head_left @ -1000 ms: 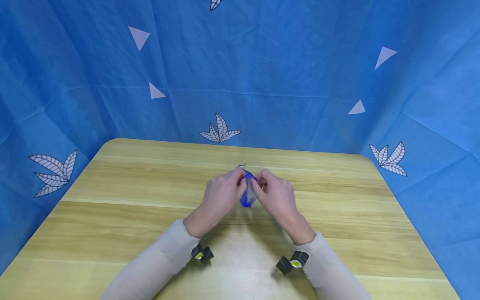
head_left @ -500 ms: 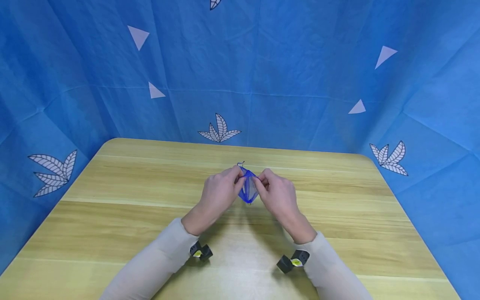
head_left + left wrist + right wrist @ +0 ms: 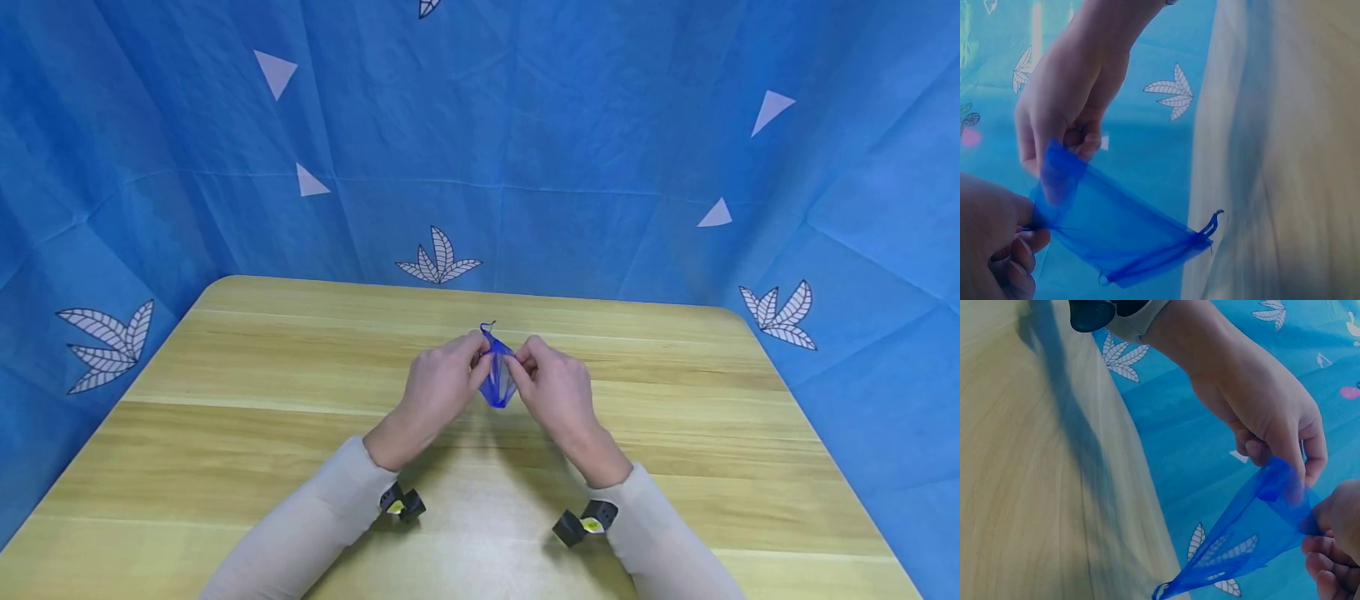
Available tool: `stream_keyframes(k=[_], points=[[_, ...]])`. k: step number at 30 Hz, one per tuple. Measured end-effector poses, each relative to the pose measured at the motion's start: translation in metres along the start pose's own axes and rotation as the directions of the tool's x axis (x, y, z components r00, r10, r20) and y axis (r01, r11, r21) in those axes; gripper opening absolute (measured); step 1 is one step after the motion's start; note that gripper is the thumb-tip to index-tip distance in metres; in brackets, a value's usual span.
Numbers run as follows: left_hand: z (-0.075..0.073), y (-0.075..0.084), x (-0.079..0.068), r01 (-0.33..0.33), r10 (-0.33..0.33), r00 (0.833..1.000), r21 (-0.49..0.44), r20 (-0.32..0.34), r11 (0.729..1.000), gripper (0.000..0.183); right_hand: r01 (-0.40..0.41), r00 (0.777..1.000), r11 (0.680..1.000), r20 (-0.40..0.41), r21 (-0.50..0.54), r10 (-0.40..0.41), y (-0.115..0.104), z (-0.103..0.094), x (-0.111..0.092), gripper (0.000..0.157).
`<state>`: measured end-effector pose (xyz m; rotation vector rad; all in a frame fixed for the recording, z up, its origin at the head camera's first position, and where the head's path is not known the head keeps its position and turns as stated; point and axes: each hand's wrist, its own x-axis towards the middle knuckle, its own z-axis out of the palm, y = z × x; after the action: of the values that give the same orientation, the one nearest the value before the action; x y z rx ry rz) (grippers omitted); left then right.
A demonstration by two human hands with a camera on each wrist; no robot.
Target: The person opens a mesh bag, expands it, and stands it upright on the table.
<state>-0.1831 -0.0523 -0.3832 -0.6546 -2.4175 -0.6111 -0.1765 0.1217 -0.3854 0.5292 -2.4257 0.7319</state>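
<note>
A small, sheer blue drawstring pouch (image 3: 497,395) hangs between the two hands, held up over the table. My left hand (image 3: 441,385) pinches one side of it between thumb and index finger, while my right hand (image 3: 557,390) pinches the other side. In the left wrist view the see-through fabric (image 3: 1116,215) is stretched out, with a gathered band and a dark cord loop (image 3: 1211,224) at the end away from the fingers. A fingertip shows through the cloth near the pinched corner. From the right wrist, the pouch (image 3: 1235,531) tapers toward its cord.
A light wood-grain table (image 3: 225,467) extends around both hands. Blue cloth (image 3: 585,150) printed with white leaves and triangles stands behind it and along both sides. Each wrist carries a small black camera, one at the left cuff (image 3: 405,505).
Both hands stay in nearly the same place, gripping the pouch. Its lower end has lifted slightly and the fabric is spread a little differently; the cord at the far end has shifted.
</note>
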Motion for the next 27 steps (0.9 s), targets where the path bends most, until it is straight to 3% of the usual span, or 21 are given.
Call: stream_keyframes(k=[6,15,27], points=[[-0.0011,-0.0018,0.0009,0.020,-0.020,1.000,0.008,0.003,1.000,0.009,-0.023,1.000,1.000,0.010,0.016,0.023,-0.0006,-0.0010,0.0009,0.014],[0.0007,0.0015,-0.0010,-0.017,0.016,1.000,-0.021,-0.007,1.000,0.014,-0.012,0.999,0.999,0.044,0.031,0.011,-0.0009,0.0008,0.0005,0.010],[0.0002,-0.0023,0.0003,-0.032,0.032,0.998,-0.005,-0.046,0.999,0.008,0.038,0.999,0.999,-0.016,-0.010,-0.038,0.0015,0.0002,0.0013,0.010]])
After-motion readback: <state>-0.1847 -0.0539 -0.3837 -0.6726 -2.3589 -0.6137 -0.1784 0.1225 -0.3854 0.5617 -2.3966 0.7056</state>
